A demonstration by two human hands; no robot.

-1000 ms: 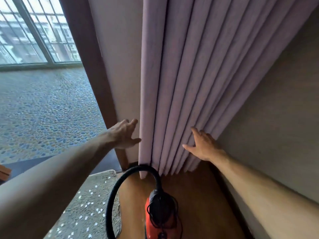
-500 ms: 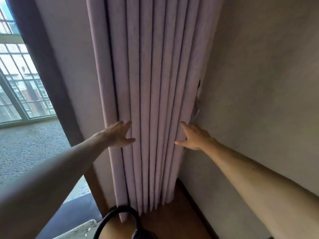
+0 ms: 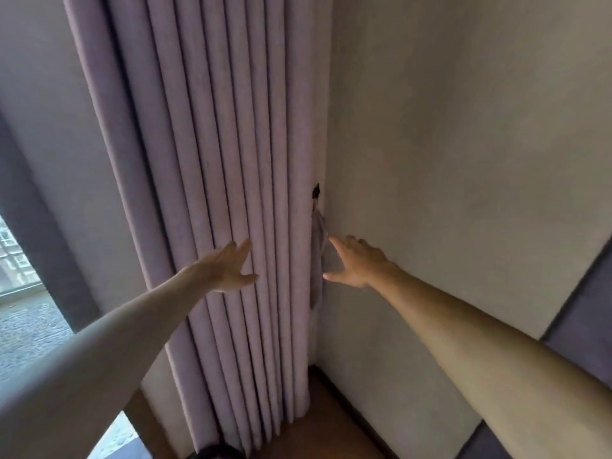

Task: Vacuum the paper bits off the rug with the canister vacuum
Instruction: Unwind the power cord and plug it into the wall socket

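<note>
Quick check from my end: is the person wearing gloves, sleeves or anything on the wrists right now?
No. The left hand and right hand are bare, with no gloves and no rings that I can make out. The left forearm and right forearm are uncovered right to the frame edge: no sleeves, and no watch or band at either wrist.

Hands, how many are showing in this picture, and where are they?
2. The left hand is spread open over the folds of the curtain; the right hand reaches, fingers straight, to its right edge beside the wall. No others show.
</note>
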